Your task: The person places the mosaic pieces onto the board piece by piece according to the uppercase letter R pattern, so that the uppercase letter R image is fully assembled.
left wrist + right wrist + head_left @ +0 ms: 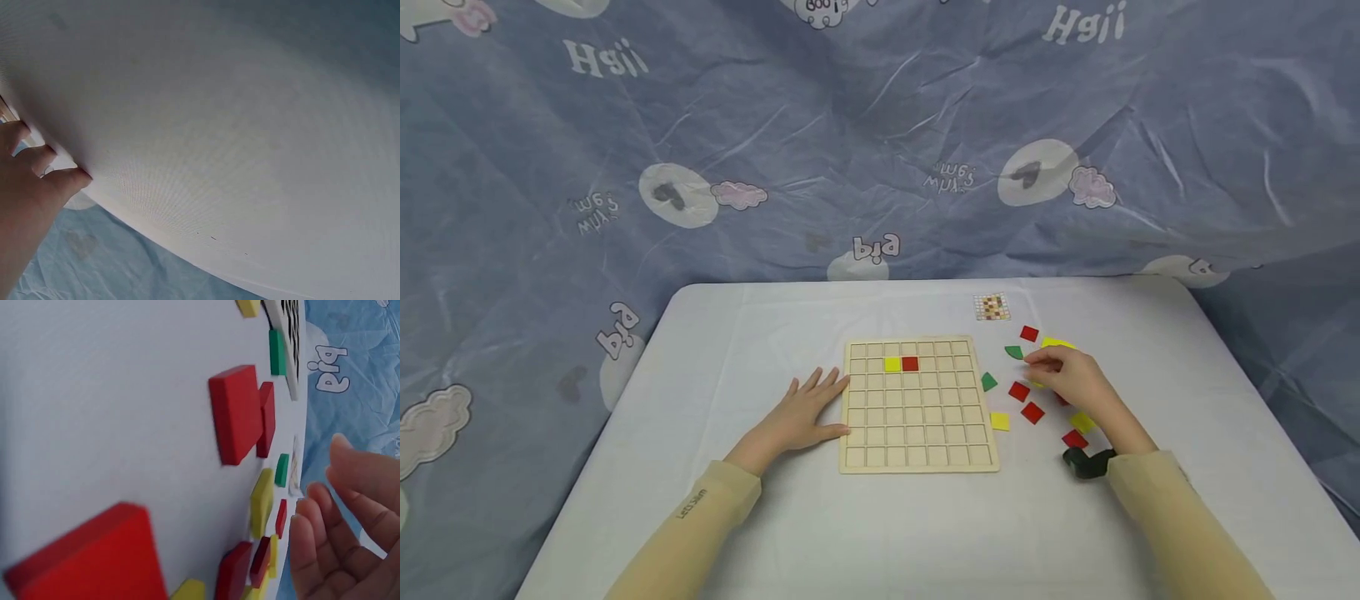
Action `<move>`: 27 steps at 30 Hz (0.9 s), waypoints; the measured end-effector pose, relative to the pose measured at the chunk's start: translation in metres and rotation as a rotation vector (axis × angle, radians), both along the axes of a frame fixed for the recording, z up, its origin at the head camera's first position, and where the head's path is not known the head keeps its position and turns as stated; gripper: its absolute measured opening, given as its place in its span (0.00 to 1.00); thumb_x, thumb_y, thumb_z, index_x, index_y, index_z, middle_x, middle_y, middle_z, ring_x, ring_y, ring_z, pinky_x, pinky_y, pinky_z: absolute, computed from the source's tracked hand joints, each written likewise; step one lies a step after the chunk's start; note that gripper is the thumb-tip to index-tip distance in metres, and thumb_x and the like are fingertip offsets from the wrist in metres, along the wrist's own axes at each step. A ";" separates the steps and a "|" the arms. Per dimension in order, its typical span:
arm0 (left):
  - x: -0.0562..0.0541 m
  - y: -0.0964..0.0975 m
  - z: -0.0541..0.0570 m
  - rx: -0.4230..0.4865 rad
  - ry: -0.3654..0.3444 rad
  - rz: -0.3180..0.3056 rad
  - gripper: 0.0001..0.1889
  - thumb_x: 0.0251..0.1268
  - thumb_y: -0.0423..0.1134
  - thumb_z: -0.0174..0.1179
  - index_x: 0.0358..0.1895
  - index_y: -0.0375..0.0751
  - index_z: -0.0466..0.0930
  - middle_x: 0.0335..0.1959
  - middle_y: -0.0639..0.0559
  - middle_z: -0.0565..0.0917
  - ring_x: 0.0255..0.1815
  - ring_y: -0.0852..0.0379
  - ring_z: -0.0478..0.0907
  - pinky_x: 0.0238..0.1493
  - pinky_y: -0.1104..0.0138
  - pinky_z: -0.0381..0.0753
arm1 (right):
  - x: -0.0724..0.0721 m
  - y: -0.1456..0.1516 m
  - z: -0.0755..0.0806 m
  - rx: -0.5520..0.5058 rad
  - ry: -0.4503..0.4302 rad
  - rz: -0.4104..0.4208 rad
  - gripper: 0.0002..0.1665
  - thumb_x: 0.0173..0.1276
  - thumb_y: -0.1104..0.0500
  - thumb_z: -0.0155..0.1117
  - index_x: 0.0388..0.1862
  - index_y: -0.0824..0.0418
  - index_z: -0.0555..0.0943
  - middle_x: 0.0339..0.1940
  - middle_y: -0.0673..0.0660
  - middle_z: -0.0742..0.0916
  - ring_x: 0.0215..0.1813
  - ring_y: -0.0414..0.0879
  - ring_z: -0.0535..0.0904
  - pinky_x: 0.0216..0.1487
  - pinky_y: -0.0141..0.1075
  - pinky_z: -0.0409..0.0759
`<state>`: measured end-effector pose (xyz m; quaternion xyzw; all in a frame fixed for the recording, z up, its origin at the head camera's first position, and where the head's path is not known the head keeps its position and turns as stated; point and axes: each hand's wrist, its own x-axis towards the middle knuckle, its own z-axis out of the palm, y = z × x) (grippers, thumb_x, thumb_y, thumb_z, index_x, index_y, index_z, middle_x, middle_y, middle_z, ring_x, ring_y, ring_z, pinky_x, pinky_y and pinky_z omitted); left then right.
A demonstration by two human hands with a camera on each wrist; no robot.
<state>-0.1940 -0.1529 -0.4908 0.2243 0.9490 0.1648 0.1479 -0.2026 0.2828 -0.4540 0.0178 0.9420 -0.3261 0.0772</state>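
Observation:
A wooden grid board [917, 437] lies flat on the white table, with one yellow square tile [892, 364] and one red square tile [910, 364] side by side in its second row from the far edge. My left hand [797, 417] touches the board's left edge with spread fingers. Over the loose tiles right of the board hovers my right hand [1069, 377], its fingertips close to a green rounded piece [1014, 352]. In the right wrist view, the right hand's fingers [312, 531] are loosely bent, with no tile visible between them and the thumb.
Several red tiles [1018, 392] and yellow tiles [1000, 421] are scattered right of the board, along with another green piece [988, 382]. A small printed pattern card [992, 307] lies farther back. Patterned blue-grey cloth [880, 125] hangs behind the table [917, 533].

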 end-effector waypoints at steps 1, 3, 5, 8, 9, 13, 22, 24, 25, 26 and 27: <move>0.000 0.000 0.000 -0.001 0.001 0.001 0.46 0.62 0.65 0.59 0.79 0.54 0.51 0.81 0.49 0.50 0.82 0.43 0.40 0.78 0.39 0.39 | 0.000 0.001 -0.001 0.006 -0.003 -0.011 0.23 0.66 0.54 0.69 0.55 0.64 0.82 0.44 0.62 0.86 0.42 0.50 0.79 0.41 0.34 0.79; -0.001 0.000 0.000 0.000 0.004 0.001 0.46 0.62 0.65 0.59 0.79 0.54 0.51 0.81 0.49 0.50 0.82 0.43 0.40 0.78 0.39 0.39 | -0.001 0.003 -0.004 0.021 -0.020 -0.031 0.23 0.65 0.54 0.70 0.56 0.65 0.81 0.45 0.63 0.86 0.43 0.51 0.79 0.41 0.35 0.81; -0.001 -0.001 -0.001 0.001 0.004 -0.001 0.46 0.62 0.65 0.59 0.79 0.54 0.51 0.81 0.49 0.50 0.82 0.43 0.40 0.77 0.39 0.39 | -0.002 0.005 -0.007 0.035 -0.044 -0.046 0.24 0.65 0.55 0.70 0.56 0.65 0.80 0.45 0.64 0.85 0.43 0.52 0.78 0.41 0.34 0.82; -0.001 -0.001 -0.002 0.004 0.004 -0.006 0.46 0.62 0.65 0.59 0.79 0.54 0.51 0.81 0.48 0.50 0.82 0.43 0.40 0.77 0.38 0.39 | -0.003 0.006 -0.011 0.057 -0.074 -0.066 0.24 0.65 0.56 0.70 0.56 0.66 0.80 0.45 0.64 0.84 0.43 0.52 0.78 0.40 0.33 0.82; -0.001 -0.001 -0.002 0.007 0.003 -0.007 0.46 0.62 0.65 0.59 0.79 0.54 0.51 0.81 0.48 0.50 0.82 0.43 0.40 0.77 0.38 0.39 | -0.004 0.006 -0.012 0.063 -0.084 -0.073 0.24 0.65 0.56 0.70 0.56 0.66 0.80 0.44 0.63 0.84 0.42 0.52 0.77 0.38 0.32 0.81; -0.001 -0.001 -0.003 0.008 0.005 -0.007 0.46 0.62 0.65 0.59 0.79 0.54 0.51 0.81 0.49 0.50 0.82 0.43 0.40 0.77 0.38 0.39 | -0.004 0.005 -0.016 0.074 -0.111 -0.111 0.24 0.64 0.57 0.71 0.56 0.67 0.79 0.41 0.62 0.82 0.37 0.50 0.76 0.34 0.29 0.78; 0.000 -0.001 -0.004 0.006 0.001 -0.001 0.46 0.62 0.66 0.59 0.79 0.55 0.51 0.81 0.49 0.49 0.82 0.43 0.39 0.77 0.39 0.38 | -0.005 0.005 -0.019 0.085 -0.125 -0.143 0.24 0.63 0.57 0.72 0.53 0.69 0.79 0.40 0.63 0.80 0.36 0.49 0.74 0.32 0.30 0.76; 0.000 -0.001 -0.004 0.007 0.002 -0.003 0.46 0.62 0.66 0.59 0.79 0.54 0.51 0.81 0.49 0.49 0.82 0.43 0.39 0.77 0.38 0.38 | -0.006 0.005 -0.019 0.090 -0.126 -0.149 0.24 0.63 0.56 0.72 0.52 0.69 0.79 0.40 0.63 0.80 0.35 0.49 0.74 0.32 0.30 0.76; 0.000 -0.001 -0.004 0.009 0.004 -0.003 0.46 0.62 0.66 0.59 0.79 0.54 0.51 0.81 0.49 0.49 0.82 0.43 0.39 0.77 0.38 0.38 | -0.006 0.004 -0.019 0.090 -0.128 -0.154 0.24 0.63 0.56 0.72 0.52 0.69 0.79 0.39 0.63 0.80 0.34 0.49 0.74 0.31 0.30 0.76; 0.000 -0.001 -0.003 0.011 0.005 -0.004 0.46 0.62 0.66 0.59 0.79 0.54 0.51 0.81 0.48 0.49 0.82 0.43 0.39 0.77 0.38 0.38 | -0.006 0.003 -0.018 0.088 -0.132 -0.159 0.23 0.63 0.56 0.72 0.52 0.69 0.79 0.39 0.63 0.79 0.33 0.49 0.74 0.31 0.31 0.76; 0.000 -0.001 -0.003 0.013 0.005 -0.006 0.46 0.62 0.66 0.59 0.79 0.54 0.51 0.81 0.48 0.49 0.82 0.43 0.39 0.77 0.38 0.38 | -0.005 0.002 -0.018 0.087 -0.136 -0.163 0.23 0.62 0.57 0.72 0.52 0.69 0.79 0.38 0.63 0.79 0.33 0.49 0.74 0.31 0.31 0.76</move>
